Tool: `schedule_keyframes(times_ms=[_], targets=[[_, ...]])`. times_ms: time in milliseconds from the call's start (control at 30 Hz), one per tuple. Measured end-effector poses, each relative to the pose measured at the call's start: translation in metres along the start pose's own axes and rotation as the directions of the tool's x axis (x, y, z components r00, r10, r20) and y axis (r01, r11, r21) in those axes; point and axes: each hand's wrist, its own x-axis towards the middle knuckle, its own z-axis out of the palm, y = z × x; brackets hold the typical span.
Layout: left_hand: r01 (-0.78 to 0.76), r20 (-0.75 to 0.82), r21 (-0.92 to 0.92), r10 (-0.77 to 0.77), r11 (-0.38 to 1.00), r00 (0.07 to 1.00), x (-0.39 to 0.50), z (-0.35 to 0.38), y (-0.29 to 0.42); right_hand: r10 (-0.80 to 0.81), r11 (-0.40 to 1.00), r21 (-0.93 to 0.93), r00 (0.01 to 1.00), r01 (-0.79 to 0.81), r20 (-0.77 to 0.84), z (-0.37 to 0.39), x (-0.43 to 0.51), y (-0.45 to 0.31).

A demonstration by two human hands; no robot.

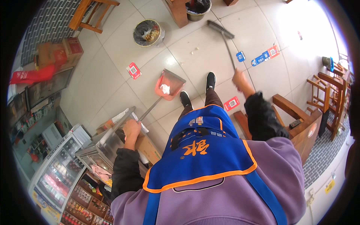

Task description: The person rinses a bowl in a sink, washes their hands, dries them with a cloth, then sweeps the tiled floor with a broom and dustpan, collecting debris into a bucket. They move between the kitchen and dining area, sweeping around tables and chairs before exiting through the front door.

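Observation:
My left hand (132, 129) grips the handle of a long-handled red dustpan (172, 83). Its pan rests on the tiled floor with a crumpled white tissue (165, 89) inside. In my right hand (240, 80) is the stick of a broom (229, 50). The broom's dark bristle head (220, 29) is out ahead of me, close to a wooden table leg. A few small pale scraps (197, 49) lie on the floor between the broom head and the dustpan.
A lined waste bin (149, 33) holding food scraps stands ahead, and another bin (198, 11) is beside a wooden leg (177, 14). Wooden stools (319, 92) and a table (306, 132) are to the right. A metal cabinet (98, 149) and a glass-front display fridge (57, 177) flank my left.

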Motion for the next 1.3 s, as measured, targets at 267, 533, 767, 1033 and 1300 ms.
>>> schedule_keyframes(times_ms=[267,533,767,1033,1300], targets=[[-0.058,-0.005,0.002,0.058,0.998,0.998,0.008,-0.001,-0.008,-0.118,0.987,0.118,0.988,0.107,0.095,0.016,-0.152,0.032],[-0.059,-0.017,0.030,0.060,0.998,0.998,0.008,0.005,-0.007,-0.146,0.985,0.098,0.989,0.144,0.020,-0.030,-0.118,-0.053],[-0.067,-0.026,-0.014,0.067,0.998,0.997,0.000,0.003,-0.007,-0.381,0.822,-0.450,0.924,0.349,0.021,0.035,-0.070,-0.043],[-0.031,-0.010,-0.072,0.030,0.997,0.999,0.004,-0.001,-0.009,-0.359,0.915,-0.162,0.929,0.369,0.086,0.013,-0.166,0.048],[-0.104,-0.087,-0.041,0.100,0.994,0.991,0.015,0.007,-0.016,-0.028,0.996,0.085,0.999,0.029,-0.023,0.053,-0.191,0.038]])
